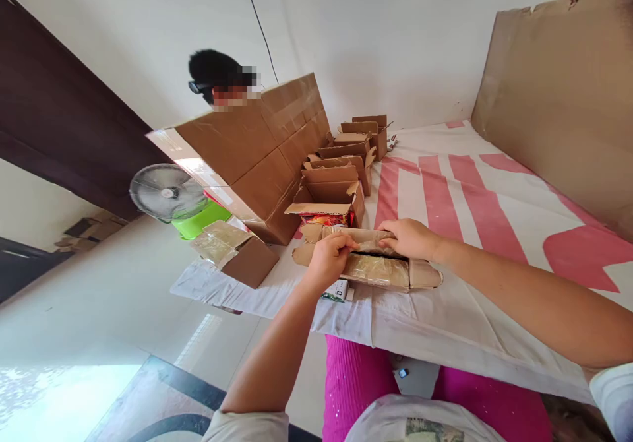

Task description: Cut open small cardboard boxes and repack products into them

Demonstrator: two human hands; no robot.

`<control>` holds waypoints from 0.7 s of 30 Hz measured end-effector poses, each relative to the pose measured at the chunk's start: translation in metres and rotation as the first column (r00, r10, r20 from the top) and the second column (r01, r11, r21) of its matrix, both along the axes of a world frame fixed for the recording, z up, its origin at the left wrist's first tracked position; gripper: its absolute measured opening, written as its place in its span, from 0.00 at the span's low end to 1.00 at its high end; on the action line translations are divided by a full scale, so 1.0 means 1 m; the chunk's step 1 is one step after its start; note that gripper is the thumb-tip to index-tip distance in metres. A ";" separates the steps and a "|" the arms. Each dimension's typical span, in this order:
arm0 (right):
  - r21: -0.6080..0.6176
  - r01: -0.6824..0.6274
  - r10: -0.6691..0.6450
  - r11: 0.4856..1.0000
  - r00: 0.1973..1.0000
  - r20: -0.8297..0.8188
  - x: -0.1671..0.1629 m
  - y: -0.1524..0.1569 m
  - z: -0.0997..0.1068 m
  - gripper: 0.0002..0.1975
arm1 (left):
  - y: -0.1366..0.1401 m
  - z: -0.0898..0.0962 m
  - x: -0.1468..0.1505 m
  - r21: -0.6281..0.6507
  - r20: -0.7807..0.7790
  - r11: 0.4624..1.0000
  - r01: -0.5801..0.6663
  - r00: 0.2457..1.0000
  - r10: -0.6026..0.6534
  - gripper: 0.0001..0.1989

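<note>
A cardboard box (376, 271) lies in front of me on the table, its flaps standing up and clear tape across its near side. My left hand (330, 256) is closed, fingers pinched at the flap edge near the box's middle. My right hand (409, 238) curls its fingers over the far flap on the right side. Between the hands runs a dark gap, and the inside of the box is hidden. Partly under the box, below my left hand, is a small white and green packet (337, 290).
Several open cardboard boxes (329, 191) stand in a row beyond, the nearest holding red packets. A large carton (262, 158) stands left, a person behind it. A taped box (235, 252) sits at the table's left edge. Behind it are a fan (168, 192) and a green tub (200, 220).
</note>
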State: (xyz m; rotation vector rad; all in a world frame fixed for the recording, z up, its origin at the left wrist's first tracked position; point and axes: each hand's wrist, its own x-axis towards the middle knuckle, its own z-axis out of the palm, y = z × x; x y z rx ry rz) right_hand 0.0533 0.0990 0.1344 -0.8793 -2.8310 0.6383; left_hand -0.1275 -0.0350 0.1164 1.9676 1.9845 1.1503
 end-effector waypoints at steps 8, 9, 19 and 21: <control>-0.084 -0.032 0.029 0.996 0.999 -0.026 0.004 0.005 -0.004 0.16 | 0.016 0.015 0.016 -0.128 -0.325 0.987 -0.099 0.944 0.053 0.13; -0.076 -0.033 0.031 0.997 0.999 -0.023 0.005 0.005 -0.004 0.16 | 0.020 0.016 0.017 -0.138 -0.389 0.987 -0.079 0.921 0.019 0.13; -0.082 -0.016 0.014 0.997 0.999 -0.032 0.007 0.016 -0.013 0.14 | 0.042 0.016 0.002 -0.162 -0.245 0.970 0.179 0.945 -0.216 0.07; -0.088 -0.026 0.023 0.996 0.999 -0.033 0.006 0.018 -0.014 0.14 | 0.041 0.016 0.001 -0.180 -0.188 0.970 0.163 0.962 -0.197 0.07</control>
